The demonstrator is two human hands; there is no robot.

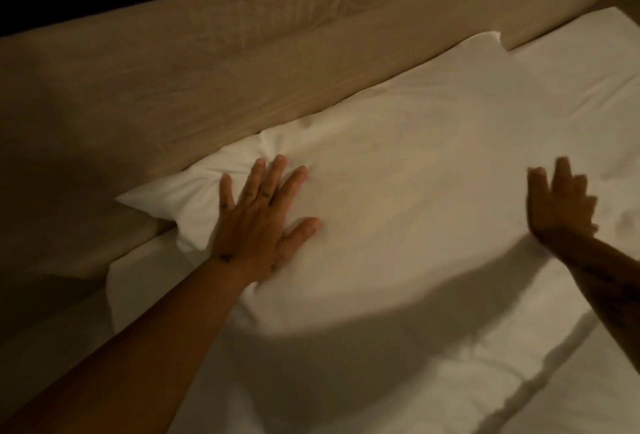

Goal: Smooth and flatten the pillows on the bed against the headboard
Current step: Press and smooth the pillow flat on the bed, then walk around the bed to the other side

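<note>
White pillow (398, 163), flat on bed (450, 381), long edge touching wooden headboard (207, 62); left hand (263, 222) splayed, pressing its bunched left corner; right hand (561, 205) blurred, apparently spread, gripping nothing; risk: uneven pressure likely deepens corner creases or skews pillow.

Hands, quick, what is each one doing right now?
Left hand: open, flat on the pillow, holding nothing.
Right hand: open, blurred, holding nothing.
</note>
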